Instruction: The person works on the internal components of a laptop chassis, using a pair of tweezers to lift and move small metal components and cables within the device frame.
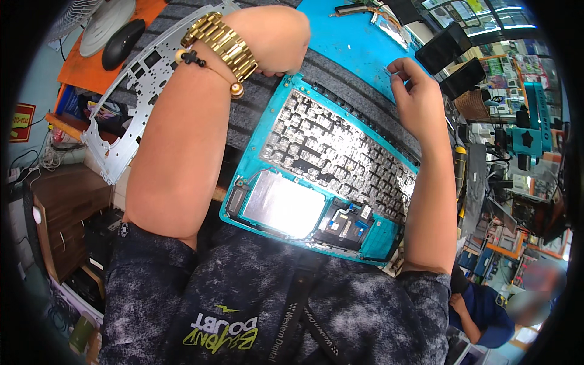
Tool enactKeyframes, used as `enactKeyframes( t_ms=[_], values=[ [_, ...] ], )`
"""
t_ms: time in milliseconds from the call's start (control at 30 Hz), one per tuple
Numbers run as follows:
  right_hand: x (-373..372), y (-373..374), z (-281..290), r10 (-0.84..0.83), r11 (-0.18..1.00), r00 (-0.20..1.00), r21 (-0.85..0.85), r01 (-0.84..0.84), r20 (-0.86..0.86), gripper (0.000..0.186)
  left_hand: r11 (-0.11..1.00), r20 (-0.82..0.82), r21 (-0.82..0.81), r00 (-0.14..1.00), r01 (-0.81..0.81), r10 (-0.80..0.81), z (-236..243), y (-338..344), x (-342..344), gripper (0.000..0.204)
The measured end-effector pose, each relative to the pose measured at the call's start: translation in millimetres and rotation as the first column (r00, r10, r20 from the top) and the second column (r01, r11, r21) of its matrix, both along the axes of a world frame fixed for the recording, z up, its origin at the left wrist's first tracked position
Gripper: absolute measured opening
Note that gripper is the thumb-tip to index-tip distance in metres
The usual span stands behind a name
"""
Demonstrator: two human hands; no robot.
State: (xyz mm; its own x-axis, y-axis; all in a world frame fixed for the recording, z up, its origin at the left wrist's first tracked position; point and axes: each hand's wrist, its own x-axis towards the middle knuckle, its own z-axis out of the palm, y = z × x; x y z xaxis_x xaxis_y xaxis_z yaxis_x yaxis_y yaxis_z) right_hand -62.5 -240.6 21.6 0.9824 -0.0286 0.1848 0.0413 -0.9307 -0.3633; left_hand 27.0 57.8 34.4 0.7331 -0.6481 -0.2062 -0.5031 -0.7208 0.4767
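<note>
Where the grey-striped desk (347, 85) extends beyond the torso, 1 blue mat (350, 45) covers its far part. 1 teal laptop shell (380, 238) lies between torso and mat, inner side up; its support is partly hidden. Its long axis slopes from upper left to lower right. 1 perforated silver frame (109, 155) lies left of it, partly behind the left forearm. The shell carries 1 keyboard (325, 143) along the far side and 1 silver plate (283, 204) along the near side. Of the 2 hands, the left hand (277, 36) is nearer, at the shell's upper-left corner; its fingers are mostly hidden, so contact and grip cannot be determined. The right hand (420, 100) is beyond the far long edge, apart from the shell, fingers loosely curled; whether a small part is pinched cannot be determined. The right forearm overlaps the shell's right end in view. Peripheral items: 2 black slabs (443, 48) at upper right, 1 black mouse (123, 44) at upper left, 1 gold watch (222, 44) on the left wrist.
</note>
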Motion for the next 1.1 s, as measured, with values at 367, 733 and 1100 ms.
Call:
enactKeyframes(
  t_ms=[367, 733, 1100],
  values=[
    [14.1, -6.2, 1.4, -0.002, 0.998, 0.996, -0.061, -0.003, -0.090, 0.019, 1.000, -0.010, -0.015, 1.000, 0.000, -0.001, -1.6, 0.1, 0.0, 0.014],
    [17.0, -12.7, -9.3, 0.007, 1.000, 1.000, -0.009, -0.007, 0.015, 0.029, 1.000, 0.000, -0.003, 1.000, -0.004, 0.004, -1.7, -0.4, -1.0, 0.015],
    [12.5, -9.4, 4.4, -0.024, 0.997, 0.998, -0.072, 0.020, -0.055, 0.023, 1.000, -0.007, 0.006, 1.000, 0.000, 0.000, -0.2, -1.1, -0.9, 0.015]
  ],
)
